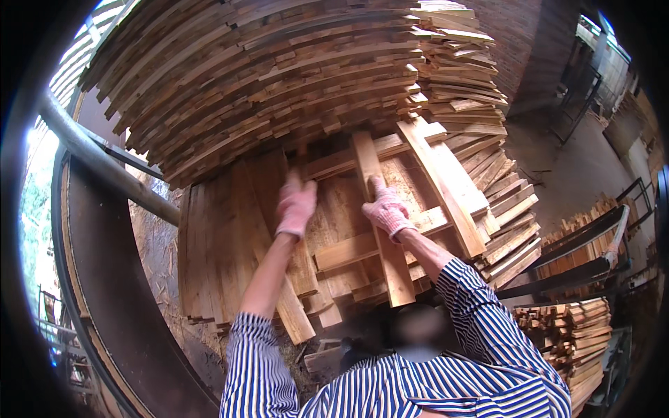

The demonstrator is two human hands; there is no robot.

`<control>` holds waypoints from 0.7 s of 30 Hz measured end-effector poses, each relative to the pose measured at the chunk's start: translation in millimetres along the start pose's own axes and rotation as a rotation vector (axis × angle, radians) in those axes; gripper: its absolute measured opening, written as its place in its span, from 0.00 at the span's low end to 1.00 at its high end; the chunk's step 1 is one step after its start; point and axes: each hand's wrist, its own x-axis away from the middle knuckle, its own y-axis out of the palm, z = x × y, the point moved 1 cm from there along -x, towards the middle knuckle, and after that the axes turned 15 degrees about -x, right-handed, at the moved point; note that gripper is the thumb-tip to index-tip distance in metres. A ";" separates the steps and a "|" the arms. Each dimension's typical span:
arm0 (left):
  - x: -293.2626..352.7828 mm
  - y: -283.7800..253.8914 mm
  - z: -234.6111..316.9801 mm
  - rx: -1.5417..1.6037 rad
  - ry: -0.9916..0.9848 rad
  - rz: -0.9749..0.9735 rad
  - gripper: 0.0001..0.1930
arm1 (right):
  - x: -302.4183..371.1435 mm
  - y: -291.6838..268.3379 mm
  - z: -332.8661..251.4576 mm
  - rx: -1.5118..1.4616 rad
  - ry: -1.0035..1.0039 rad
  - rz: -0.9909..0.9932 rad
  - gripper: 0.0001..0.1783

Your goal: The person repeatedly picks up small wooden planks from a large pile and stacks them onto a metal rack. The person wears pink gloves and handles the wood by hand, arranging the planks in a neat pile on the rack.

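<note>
My right hand (388, 210), in a pink glove, grips a narrow wooden plank (396, 273) that runs away from me. This plank lies across two crosswise wooden strips, the nearer strip (345, 252) and the farther strip (333, 164). My left hand (297, 206), gloved alike, is over a long plank (291, 306) to the left. Motion smears its fingers, so its hold is unclear. A wide pale plank (446, 188) rests over the strips' right ends. Beneath lies a layer of side-by-side boards (216, 244).
A tall stack of wooden slats (279, 76) rises behind the boards. More slats (516, 230) fan out on the right, with a smaller pile (568, 334) at lower right. A grey metal pipe (104, 150) slants across the left, above a dark curved panel (111, 265).
</note>
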 end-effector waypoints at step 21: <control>27.7 -49.8 -86.4 -0.181 -0.353 -0.312 0.58 | -127.2 -122.6 126.7 0.128 -0.050 0.388 0.31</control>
